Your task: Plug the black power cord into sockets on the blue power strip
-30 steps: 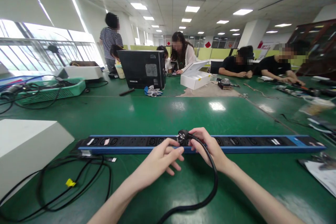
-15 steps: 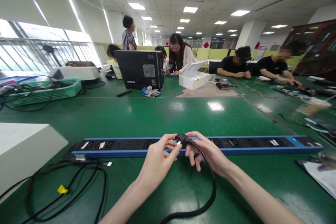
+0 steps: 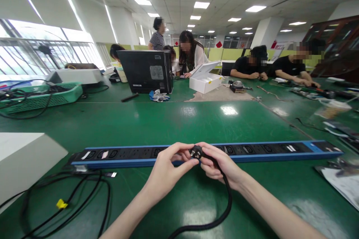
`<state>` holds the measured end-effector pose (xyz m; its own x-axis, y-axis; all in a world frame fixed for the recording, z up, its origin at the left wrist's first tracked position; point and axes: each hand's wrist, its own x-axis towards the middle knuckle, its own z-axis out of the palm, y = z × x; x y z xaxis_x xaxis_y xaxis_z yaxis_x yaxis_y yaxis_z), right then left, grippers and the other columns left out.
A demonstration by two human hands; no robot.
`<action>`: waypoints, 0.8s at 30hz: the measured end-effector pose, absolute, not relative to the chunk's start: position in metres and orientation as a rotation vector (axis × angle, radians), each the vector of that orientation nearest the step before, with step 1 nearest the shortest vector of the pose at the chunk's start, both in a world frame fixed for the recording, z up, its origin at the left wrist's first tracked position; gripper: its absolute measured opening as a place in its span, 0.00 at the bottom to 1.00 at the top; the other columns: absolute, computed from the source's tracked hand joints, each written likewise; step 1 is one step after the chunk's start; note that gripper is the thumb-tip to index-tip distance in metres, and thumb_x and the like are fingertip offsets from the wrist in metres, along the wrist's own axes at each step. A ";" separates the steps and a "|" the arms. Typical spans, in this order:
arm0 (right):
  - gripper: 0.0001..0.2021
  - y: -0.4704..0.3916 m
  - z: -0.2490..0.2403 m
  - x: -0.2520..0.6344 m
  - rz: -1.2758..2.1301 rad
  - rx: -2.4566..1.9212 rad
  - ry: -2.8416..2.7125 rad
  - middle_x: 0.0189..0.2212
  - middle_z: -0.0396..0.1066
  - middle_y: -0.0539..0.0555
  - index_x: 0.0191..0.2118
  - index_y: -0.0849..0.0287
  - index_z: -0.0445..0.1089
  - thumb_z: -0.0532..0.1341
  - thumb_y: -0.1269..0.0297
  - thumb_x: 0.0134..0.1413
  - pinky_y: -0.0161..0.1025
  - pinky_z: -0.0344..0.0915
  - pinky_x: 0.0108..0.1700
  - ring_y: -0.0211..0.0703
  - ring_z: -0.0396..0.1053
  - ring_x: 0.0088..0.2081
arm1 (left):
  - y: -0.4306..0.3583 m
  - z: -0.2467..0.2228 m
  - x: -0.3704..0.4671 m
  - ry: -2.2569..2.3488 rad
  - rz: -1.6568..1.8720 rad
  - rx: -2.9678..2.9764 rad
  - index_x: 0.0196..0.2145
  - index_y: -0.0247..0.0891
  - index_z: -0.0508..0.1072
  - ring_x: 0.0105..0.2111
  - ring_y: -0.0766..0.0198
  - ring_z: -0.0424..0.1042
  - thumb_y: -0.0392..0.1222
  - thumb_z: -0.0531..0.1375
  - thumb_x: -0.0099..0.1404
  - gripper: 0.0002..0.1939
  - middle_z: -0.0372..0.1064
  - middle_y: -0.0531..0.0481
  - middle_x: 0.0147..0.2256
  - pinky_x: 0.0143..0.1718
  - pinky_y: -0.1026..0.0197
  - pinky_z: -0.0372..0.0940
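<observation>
A black plug (image 3: 196,152) is held up between my two hands, its metal pins facing toward me. My left hand (image 3: 171,166) pinches the plug's left side between thumb and fingertips. My right hand (image 3: 220,162) is wrapped round the plug's rear and the start of its thick black cable (image 3: 228,201), which curves down to the table's near edge. Behind both hands a long blue and black power strip (image 3: 126,163) lies across the green table (image 3: 140,123); my hands hide part of its middle.
Looped black cables (image 3: 108,201) with a yellow tag and a white box (image 3: 25,160) lie at the left. Farther back are a green basket (image 3: 67,97), a black computer case (image 3: 146,71), gloves (image 3: 159,96) and an open white box (image 3: 204,83). Several people are beyond.
The plug has turned so its pins face me more. My right hand's fingers have closed round the plug and cable. The view has shifted slightly, and the standing person appears farther right.
</observation>
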<state>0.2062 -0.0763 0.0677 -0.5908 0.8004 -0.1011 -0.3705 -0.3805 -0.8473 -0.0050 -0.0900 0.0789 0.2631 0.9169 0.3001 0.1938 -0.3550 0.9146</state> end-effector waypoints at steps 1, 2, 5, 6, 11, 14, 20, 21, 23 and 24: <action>0.12 -0.076 0.068 0.206 2.034 -0.657 -1.060 0.23 0.51 0.41 0.51 0.54 0.64 0.58 0.55 0.67 0.25 0.36 0.15 0.25 0.39 0.16 | -0.090 0.077 -0.005 1.015 1.173 1.754 0.50 0.45 0.76 0.41 0.63 0.75 0.48 0.67 0.63 0.18 0.74 0.50 0.42 0.47 0.57 0.73; 0.12 -0.076 0.068 0.207 2.043 -0.657 -1.058 0.23 0.50 0.41 0.51 0.53 0.64 0.58 0.55 0.67 0.25 0.35 0.15 0.25 0.38 0.17 | -0.091 0.076 -0.004 1.002 1.196 1.763 0.49 0.45 0.76 0.42 0.63 0.74 0.47 0.67 0.62 0.18 0.73 0.49 0.44 0.47 0.57 0.73; 0.13 -0.077 0.067 0.208 2.071 -0.686 -1.059 0.24 0.49 0.41 0.51 0.52 0.62 0.59 0.53 0.66 0.24 0.34 0.16 0.26 0.37 0.18 | -0.095 0.074 -0.002 0.980 1.234 1.772 0.49 0.46 0.77 0.45 0.61 0.74 0.48 0.66 0.63 0.17 0.71 0.48 0.46 0.46 0.57 0.74; 0.13 -0.077 0.067 0.208 2.076 -0.703 -1.062 0.24 0.49 0.41 0.50 0.52 0.62 0.60 0.52 0.66 0.24 0.34 0.16 0.26 0.36 0.18 | -0.096 0.074 -0.001 0.990 1.238 1.783 0.49 0.46 0.77 0.45 0.61 0.74 0.48 0.66 0.63 0.16 0.71 0.47 0.46 0.46 0.57 0.74; 0.17 -0.079 0.078 0.210 1.926 -0.887 -1.263 0.23 0.59 0.42 0.48 0.54 0.61 0.59 0.47 0.64 0.25 0.39 0.17 0.27 0.45 0.17 | -0.086 0.088 -0.017 1.015 1.095 1.929 0.51 0.45 0.76 0.47 0.57 0.74 0.50 0.65 0.63 0.19 0.74 0.45 0.47 0.51 0.54 0.71; 0.16 -0.074 0.089 0.214 1.581 -1.034 -1.482 0.23 0.69 0.47 0.46 0.56 0.62 0.58 0.48 0.65 0.28 0.48 0.18 0.31 0.54 0.18 | -0.065 0.090 -0.046 1.144 1.059 1.949 0.55 0.44 0.72 0.47 0.58 0.75 0.51 0.59 0.68 0.20 0.75 0.46 0.48 0.53 0.54 0.70; 0.09 -0.049 0.089 0.203 1.064 -1.243 -1.808 0.22 0.72 0.48 0.40 0.58 0.64 0.58 0.57 0.62 0.32 0.59 0.28 0.36 0.66 0.24 | -0.027 0.047 -0.103 1.603 0.844 2.162 0.50 0.41 0.74 0.49 0.57 0.74 0.48 0.53 0.71 0.17 0.76 0.46 0.49 0.53 0.54 0.67; 0.08 -0.045 0.088 0.197 1.007 -1.264 -1.860 0.22 0.72 0.48 0.38 0.57 0.64 0.59 0.58 0.61 0.33 0.59 0.30 0.37 0.67 0.25 | -0.024 0.040 -0.106 1.646 0.793 2.203 0.50 0.41 0.74 0.49 0.57 0.74 0.48 0.53 0.71 0.17 0.76 0.46 0.49 0.54 0.54 0.66; 0.07 -0.039 0.087 0.184 0.887 -1.312 -1.956 0.23 0.72 0.47 0.37 0.57 0.65 0.60 0.59 0.59 0.33 0.59 0.31 0.37 0.68 0.26 | -0.021 0.029 -0.109 1.690 0.686 2.275 0.49 0.41 0.75 0.49 0.56 0.74 0.48 0.52 0.71 0.17 0.76 0.46 0.48 0.53 0.55 0.65; 0.07 -0.036 0.088 0.177 0.816 -1.340 -2.000 0.23 0.72 0.47 0.37 0.57 0.65 0.60 0.60 0.59 0.33 0.58 0.31 0.37 0.68 0.26 | -0.020 0.026 -0.109 1.698 0.635 2.305 0.48 0.41 0.76 0.48 0.57 0.74 0.48 0.50 0.72 0.17 0.77 0.46 0.47 0.52 0.56 0.64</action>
